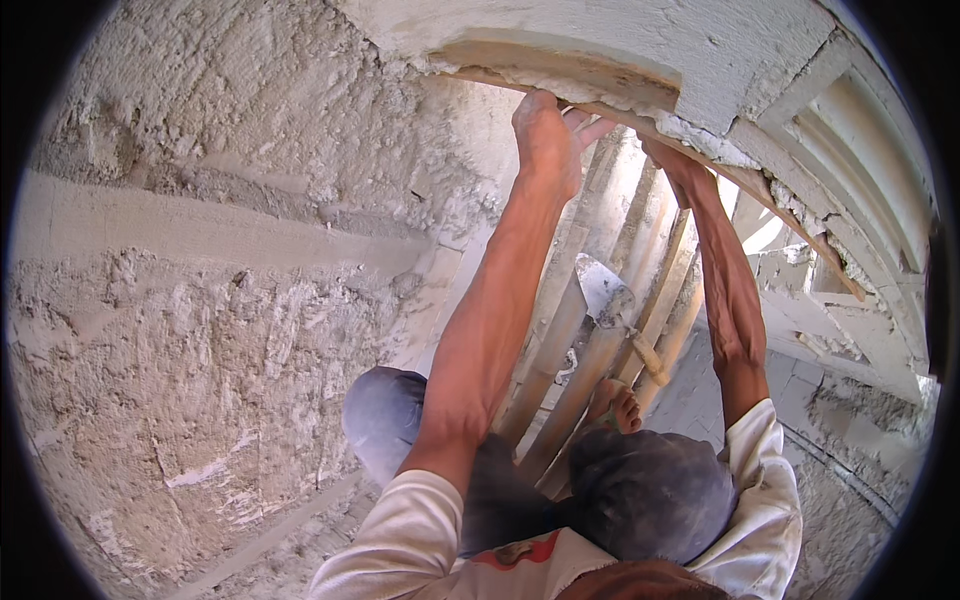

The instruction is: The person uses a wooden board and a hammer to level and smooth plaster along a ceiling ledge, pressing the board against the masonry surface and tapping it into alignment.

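Both my arms reach up to a long thin wooden strip along the lower edge of a whitish plastered face. My left hand grips the strip, its thumb side up against the edge and some fingers stretched beneath it. Farther right, my right hand is raised against the underside of the same strip; its fingers are hidden. Wet-looking mortar lies along the strip's top. A shorter board rests above it, against the plaster. Below my hands, a trowel with a wooden handle lies on the planks.
Rough, mortar-splashed wall fills the left side, crossed by a smoother band. Long planks run below me, with a bare foot on them. A framed, louvre-like panel stands at upper right. Pale blocks show at lower right.
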